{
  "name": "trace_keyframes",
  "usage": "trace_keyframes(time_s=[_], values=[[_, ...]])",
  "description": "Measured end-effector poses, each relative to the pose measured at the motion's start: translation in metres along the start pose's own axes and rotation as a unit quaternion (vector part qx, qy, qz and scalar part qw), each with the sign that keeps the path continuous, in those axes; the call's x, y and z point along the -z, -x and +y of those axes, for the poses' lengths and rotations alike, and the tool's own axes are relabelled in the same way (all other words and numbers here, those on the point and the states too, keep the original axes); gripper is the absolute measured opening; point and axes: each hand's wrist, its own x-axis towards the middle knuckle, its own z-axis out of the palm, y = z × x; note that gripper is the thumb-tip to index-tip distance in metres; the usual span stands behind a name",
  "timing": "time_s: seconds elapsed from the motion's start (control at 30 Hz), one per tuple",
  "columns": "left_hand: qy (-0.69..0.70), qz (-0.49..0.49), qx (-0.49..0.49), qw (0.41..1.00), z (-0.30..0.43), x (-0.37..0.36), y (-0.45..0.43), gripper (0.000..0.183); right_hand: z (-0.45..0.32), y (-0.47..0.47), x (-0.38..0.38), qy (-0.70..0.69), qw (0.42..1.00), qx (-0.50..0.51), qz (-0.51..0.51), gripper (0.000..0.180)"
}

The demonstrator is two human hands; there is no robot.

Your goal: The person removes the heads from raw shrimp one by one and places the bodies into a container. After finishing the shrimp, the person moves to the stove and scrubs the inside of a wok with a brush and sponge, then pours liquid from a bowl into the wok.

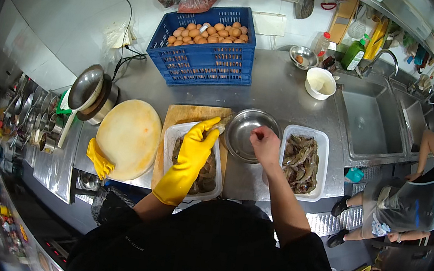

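My left hand (193, 146), in a yellow rubber glove, pinches a grey raw shrimp (221, 127) between thumb and fingers. It hovers above a white plastic tub (220, 179) holding more shrimp (205, 175), partly hidden by the glove. That tub rests on a wooden cutting board (177, 111). Bare, with fingertips drawn together, my right hand (267, 145) is over a stainless steel bowl (238, 132). Whether anything small sits between its fingertips cannot be made out. To its right, a second white tub (322, 161) is filled with whole raw shrimp (300, 163).
Behind stands a blue crate (201, 65) of eggs. A round cutting board (130, 136), a yellow glove (98, 159) and a pan (85, 87) lie left. A white bowl (319, 93) and a sink (367, 118) are right. Another person (419, 195) stands beyond the counter's right end.
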Motion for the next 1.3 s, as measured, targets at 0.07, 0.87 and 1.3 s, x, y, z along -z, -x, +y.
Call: trace_keyframes(time_s=[0.07, 0.87, 1.3], values=[[-0.002, -0.008, 0.007, 1.000, 0.008, 0.001, 0.002, 0.033, 0.032, -0.008, -0.011, 0.189, 0.975, 0.037, -0.110, 0.012], [-0.075, -0.298, -0.066, 0.949, 0.006, -0.108, 0.009, 0.057, 0.061, 0.077, 0.082, -0.186, 0.959, -0.203, 0.065, 0.027], [-0.274, -0.092, -0.057, 0.956, -0.064, 0.062, 0.078, 0.024, 0.039, 0.083, 0.107, 0.044, 0.996, -0.073, 0.038, 0.023]])
